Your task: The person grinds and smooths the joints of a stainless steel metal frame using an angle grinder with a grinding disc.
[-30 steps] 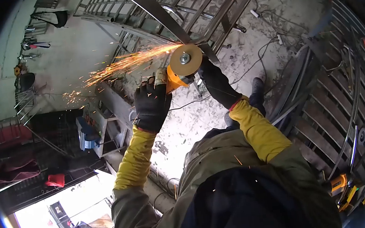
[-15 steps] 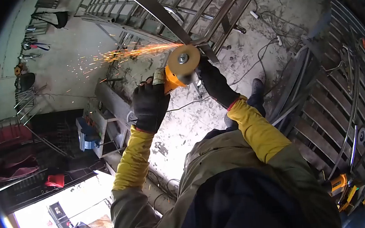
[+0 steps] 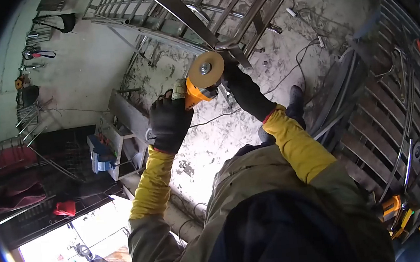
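Both hands wear black gloves over yellow sleeves. My left hand (image 3: 168, 121) grips the body of a yellow angle grinder (image 3: 196, 92). My right hand (image 3: 240, 87) holds the grinder's far side, just behind its round disc (image 3: 206, 69). The disc sits just below the joint of a steel bar frame (image 3: 182, 12), at the point where a flat bar meets slanted rods. No sparks show now.
Metal gates and railings (image 3: 384, 111) lie on the concrete floor to the right and ahead. Cables (image 3: 304, 53) trail across the floor. A blue machine (image 3: 100, 155) stands on a stand at left. Yellow tools (image 3: 398, 213) lie at lower right. My boot (image 3: 295, 99) stands near the frame.
The stream of sparks flying left from the disc has stopped. The grinder and both hands have shifted slightly left and up along the frame.
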The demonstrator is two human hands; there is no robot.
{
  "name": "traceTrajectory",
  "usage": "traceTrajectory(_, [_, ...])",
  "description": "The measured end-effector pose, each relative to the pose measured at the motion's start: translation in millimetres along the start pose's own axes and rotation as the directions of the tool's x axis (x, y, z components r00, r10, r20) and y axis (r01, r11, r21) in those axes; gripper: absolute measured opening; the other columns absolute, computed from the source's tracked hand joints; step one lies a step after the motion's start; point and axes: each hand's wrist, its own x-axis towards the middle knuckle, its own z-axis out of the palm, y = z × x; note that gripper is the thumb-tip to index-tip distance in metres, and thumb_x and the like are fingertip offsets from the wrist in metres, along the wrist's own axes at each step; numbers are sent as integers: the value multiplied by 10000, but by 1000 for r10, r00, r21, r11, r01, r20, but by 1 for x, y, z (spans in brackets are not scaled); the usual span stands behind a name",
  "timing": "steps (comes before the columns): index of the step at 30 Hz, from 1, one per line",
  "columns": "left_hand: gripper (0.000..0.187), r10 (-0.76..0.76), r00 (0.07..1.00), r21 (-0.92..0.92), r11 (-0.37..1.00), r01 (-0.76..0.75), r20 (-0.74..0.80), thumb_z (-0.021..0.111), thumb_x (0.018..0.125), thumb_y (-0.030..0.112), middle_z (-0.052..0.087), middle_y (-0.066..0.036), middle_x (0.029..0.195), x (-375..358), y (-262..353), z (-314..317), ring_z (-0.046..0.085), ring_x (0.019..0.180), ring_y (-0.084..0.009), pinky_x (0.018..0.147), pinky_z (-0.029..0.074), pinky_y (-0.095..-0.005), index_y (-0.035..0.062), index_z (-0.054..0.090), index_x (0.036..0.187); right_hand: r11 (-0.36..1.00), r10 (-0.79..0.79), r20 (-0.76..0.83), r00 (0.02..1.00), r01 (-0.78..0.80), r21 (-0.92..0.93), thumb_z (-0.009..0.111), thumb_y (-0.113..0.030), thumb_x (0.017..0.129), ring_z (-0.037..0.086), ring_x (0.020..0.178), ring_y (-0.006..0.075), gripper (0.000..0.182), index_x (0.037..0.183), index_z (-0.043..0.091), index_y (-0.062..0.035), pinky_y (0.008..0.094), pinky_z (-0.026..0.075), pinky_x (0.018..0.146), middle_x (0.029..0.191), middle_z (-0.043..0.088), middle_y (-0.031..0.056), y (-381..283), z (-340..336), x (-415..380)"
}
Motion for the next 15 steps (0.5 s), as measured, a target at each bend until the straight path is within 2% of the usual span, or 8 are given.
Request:
traceTrajectory(1, [750,1,1000,0,1000,-1,4,829,763,247,699,-176,1052,0,0,0,687,867,-376,773,561,-485,90,574,1451,1000,4,-1,1000,-4,2,499,-342,1135,547,823,81,328,1345,590,-108,280,486,756,932,580,-39,-10,0,1])
traceTrajectory(3, [750,16,1000,7,1000,-16,-23,831,757,249,700,-176,1045,2,-1,-2,684,857,-378,770,558,-487,94,578,1446,947,280,-4,960,-276,165,497,-394,1132,520,786,61,359,1318,599,-105,261,470,735,905,567,-50,-22,1,2])
traceTrajectory(7, [753,31,999,10,999,-31,20,833,754,253,701,-174,1042,4,-1,-8,682,849,-378,767,557,-487,92,580,1445,984,174,-49,984,-172,45,496,-411,1132,498,767,46,359,1289,606,-107,246,453,721,884,554,-69,-14,2,1])
traceTrajectory(9, [760,30,999,-1,1000,-30,21,834,752,257,701,-175,1037,6,-1,-6,680,844,-374,762,556,-485,89,579,1448,935,310,-12,951,-302,184,495,-407,1131,520,770,66,350,1263,606,-103,268,465,724,863,560,-51,-14,2,2])
traceTrajectory(13, [758,31,1000,10,999,-31,-2,831,757,252,703,-177,1025,5,-2,-2,683,844,-372,763,556,-483,94,579,1454,948,291,-23,957,-284,144,480,-383,1138,547,783,96,361,1309,594,-87,294,488,749,873,576,-15,-7,0,0])
traceTrajectory(14, [754,29,1000,11,1000,-29,-11,828,761,247,705,-177,1020,5,-2,-1,686,847,-371,763,556,-483,101,578,1457,994,77,-51,996,-81,-74,474,-351,1139,553,788,114,356,1340,583,-78,303,496,763,897,583,7,-2,-1,-1])
traceTrajectory(15, [750,26,999,12,1000,-26,-20,824,766,242,707,-177,1016,6,-1,-1,689,850,-371,764,557,-483,107,577,1461,949,-141,-31,990,126,-290,468,-319,1141,560,794,132,355,1371,572,-70,313,503,776,921,590,30,-6,-1,1])
